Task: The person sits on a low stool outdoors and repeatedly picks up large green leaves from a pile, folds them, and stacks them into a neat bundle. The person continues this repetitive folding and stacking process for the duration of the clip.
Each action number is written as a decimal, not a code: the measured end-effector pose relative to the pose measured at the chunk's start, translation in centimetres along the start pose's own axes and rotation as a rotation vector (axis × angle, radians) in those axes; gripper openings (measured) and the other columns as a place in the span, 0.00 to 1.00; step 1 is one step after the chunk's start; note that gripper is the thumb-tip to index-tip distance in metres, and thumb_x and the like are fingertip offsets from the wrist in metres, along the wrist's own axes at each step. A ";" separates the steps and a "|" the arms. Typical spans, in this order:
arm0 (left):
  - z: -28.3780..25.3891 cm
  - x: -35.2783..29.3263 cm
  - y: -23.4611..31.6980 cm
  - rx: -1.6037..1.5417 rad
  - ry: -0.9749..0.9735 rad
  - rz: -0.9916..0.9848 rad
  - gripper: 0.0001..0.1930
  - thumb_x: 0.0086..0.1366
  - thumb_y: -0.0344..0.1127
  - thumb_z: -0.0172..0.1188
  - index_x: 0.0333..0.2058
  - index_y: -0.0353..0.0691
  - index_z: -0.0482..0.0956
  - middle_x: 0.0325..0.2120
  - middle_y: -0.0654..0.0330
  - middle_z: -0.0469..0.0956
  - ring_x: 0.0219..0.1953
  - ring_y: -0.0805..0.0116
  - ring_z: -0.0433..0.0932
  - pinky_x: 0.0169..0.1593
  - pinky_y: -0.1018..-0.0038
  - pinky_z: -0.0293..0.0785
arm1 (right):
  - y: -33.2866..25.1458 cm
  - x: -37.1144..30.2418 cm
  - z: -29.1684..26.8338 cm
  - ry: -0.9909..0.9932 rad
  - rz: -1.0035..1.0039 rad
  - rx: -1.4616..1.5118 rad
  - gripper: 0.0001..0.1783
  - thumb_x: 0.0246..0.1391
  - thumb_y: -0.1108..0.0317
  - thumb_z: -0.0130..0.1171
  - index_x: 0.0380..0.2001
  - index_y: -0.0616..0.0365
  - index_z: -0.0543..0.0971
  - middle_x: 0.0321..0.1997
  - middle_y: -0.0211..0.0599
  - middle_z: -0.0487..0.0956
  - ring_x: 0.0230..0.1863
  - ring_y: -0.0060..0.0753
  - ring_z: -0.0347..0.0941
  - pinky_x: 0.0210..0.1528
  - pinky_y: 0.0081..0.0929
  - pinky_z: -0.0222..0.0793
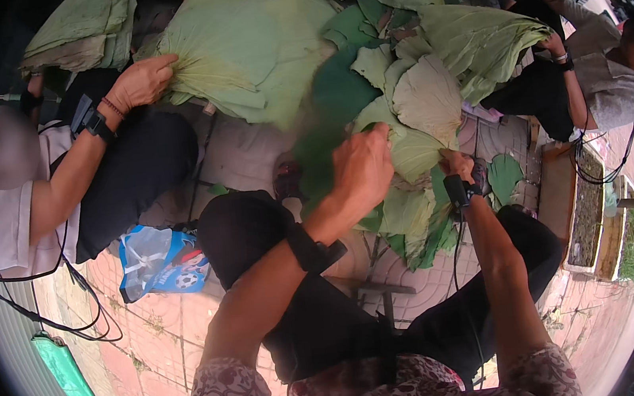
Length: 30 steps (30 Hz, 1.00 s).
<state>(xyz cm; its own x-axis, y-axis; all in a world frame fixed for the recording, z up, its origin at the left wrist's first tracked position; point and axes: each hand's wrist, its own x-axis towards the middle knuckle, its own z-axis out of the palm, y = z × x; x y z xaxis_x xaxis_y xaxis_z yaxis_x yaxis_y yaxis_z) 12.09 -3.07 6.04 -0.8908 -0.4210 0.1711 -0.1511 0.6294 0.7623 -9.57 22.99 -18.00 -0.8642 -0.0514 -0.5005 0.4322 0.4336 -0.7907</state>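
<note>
Green lotus leaves fill the head view, heaped on the paved ground ahead. Left hand (361, 170) closes its grip over a pale folded leaf (414, 155) atop the stack between the knees; right hand (457, 166) sits low behind that stack, fingers mostly hidden, so whether it grips I cannot tell. Looks like mid-fold, gathering leaves. Next move likely needs the right hand steadying the stack (408, 218) underneath. A neighbour's hand (141, 81) presses another leaf pile (249, 47).

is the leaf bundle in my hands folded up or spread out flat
Folded. The leaves hang gathered in layered pleats between the left hand gripping the top and the right hand at the side, not lying flat.
</note>
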 end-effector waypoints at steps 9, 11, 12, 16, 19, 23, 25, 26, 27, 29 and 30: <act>-0.1 0.2 0.2 -0.043 0.058 0.013 0.09 0.63 0.31 0.57 0.38 0.33 0.76 0.30 0.38 0.78 0.38 0.33 0.77 0.41 0.45 0.70 | -11.0 -14.3 -3.3 -0.051 -0.549 -0.054 0.29 0.48 0.74 0.65 0.55 0.67 0.70 0.27 0.29 0.76 0.26 0.23 0.71 0.32 0.23 0.68; 0.4 0.3 0.1 -0.058 -0.006 0.013 0.09 0.63 0.31 0.57 0.38 0.32 0.75 0.30 0.38 0.78 0.38 0.34 0.77 0.41 0.45 0.70 | -12.5 -16.5 -4.2 -0.098 -0.660 -0.166 0.31 0.50 0.74 0.63 0.58 0.64 0.68 0.27 0.28 0.76 0.26 0.22 0.70 0.32 0.24 0.68; 0.7 0.3 0.0 -0.062 -0.036 0.012 0.09 0.63 0.31 0.57 0.38 0.32 0.75 0.30 0.38 0.78 0.38 0.34 0.77 0.41 0.46 0.70 | -13.6 -18.1 -4.3 -0.103 -0.696 -0.236 0.32 0.50 0.75 0.62 0.60 0.63 0.68 0.27 0.27 0.75 0.26 0.21 0.69 0.32 0.22 0.66; 2.4 -0.2 -0.2 -0.080 -0.118 0.004 0.09 0.64 0.32 0.57 0.38 0.31 0.75 0.29 0.38 0.77 0.37 0.34 0.76 0.40 0.47 0.70 | -15.6 -21.6 -4.1 -0.116 -0.838 -0.401 0.37 0.50 0.77 0.60 0.66 0.58 0.64 0.29 0.28 0.74 0.27 0.20 0.68 0.33 0.21 0.66; 3.8 -0.8 -0.5 -0.117 -0.154 -0.007 0.09 0.65 0.33 0.57 0.37 0.31 0.74 0.27 0.39 0.76 0.34 0.35 0.76 0.38 0.50 0.70 | -15.3 -22.7 -2.7 -0.139 -0.899 -0.366 0.41 0.48 0.78 0.59 0.68 0.56 0.61 0.38 0.33 0.76 0.29 0.24 0.70 0.34 0.25 0.69; 5.9 -0.5 -1.4 -0.219 -0.127 -0.001 0.10 0.66 0.34 0.58 0.36 0.31 0.74 0.23 0.44 0.73 0.27 0.46 0.73 0.34 0.56 0.68 | -15.7 -23.9 0.6 -0.206 -0.874 -0.292 0.44 0.47 0.78 0.59 0.69 0.55 0.59 0.42 0.36 0.78 0.30 0.27 0.73 0.34 0.28 0.71; 6.3 0.2 -0.8 -0.288 -0.148 -0.027 0.11 0.67 0.36 0.58 0.35 0.31 0.73 0.21 0.49 0.72 0.26 0.57 0.72 0.33 0.60 0.68 | -15.5 -23.8 1.3 -0.225 -0.915 -0.312 0.43 0.47 0.77 0.59 0.69 0.55 0.59 0.42 0.38 0.79 0.30 0.30 0.74 0.34 0.30 0.72; 6.0 0.1 -0.8 -0.323 -0.177 -0.069 0.11 0.68 0.37 0.57 0.35 0.31 0.74 0.21 0.52 0.71 0.26 0.62 0.71 0.33 0.63 0.67 | -15.4 -23.5 1.3 -0.230 -0.935 -0.326 0.43 0.47 0.77 0.59 0.69 0.55 0.59 0.42 0.39 0.79 0.30 0.31 0.75 0.34 0.31 0.72; 5.5 0.0 -1.0 -0.353 -0.201 -0.120 0.12 0.69 0.38 0.57 0.35 0.32 0.74 0.21 0.55 0.71 0.27 0.68 0.70 0.33 0.65 0.67 | -15.4 -23.5 1.4 -0.234 -0.933 -0.324 0.43 0.47 0.77 0.59 0.69 0.55 0.59 0.43 0.39 0.79 0.29 0.34 0.75 0.35 0.34 0.72; 5.1 -0.2 -1.4 -0.438 -0.231 -0.202 0.13 0.71 0.40 0.57 0.36 0.32 0.75 0.23 0.61 0.72 0.30 0.73 0.69 0.35 0.69 0.66 | -15.3 -23.5 1.4 -0.255 -0.925 -0.318 0.43 0.47 0.78 0.58 0.69 0.55 0.59 0.43 0.41 0.79 0.29 0.40 0.76 0.36 0.40 0.73; 5.3 0.0 -1.3 -0.477 -0.247 -0.247 0.14 0.71 0.41 0.57 0.36 0.33 0.76 0.24 0.64 0.72 0.31 0.76 0.68 0.35 0.71 0.66 | -15.4 -23.5 1.2 -0.262 -0.928 -0.306 0.43 0.47 0.78 0.58 0.69 0.55 0.59 0.43 0.41 0.79 0.29 0.40 0.76 0.36 0.39 0.73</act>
<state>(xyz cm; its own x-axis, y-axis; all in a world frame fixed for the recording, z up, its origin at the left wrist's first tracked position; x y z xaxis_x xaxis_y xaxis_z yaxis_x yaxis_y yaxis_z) 10.03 -0.44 1.78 -0.9358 -0.3174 -0.1537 -0.2078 0.1443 0.9675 4.34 16.42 5.54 -0.7257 -0.6653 0.1750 -0.4982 0.3327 -0.8007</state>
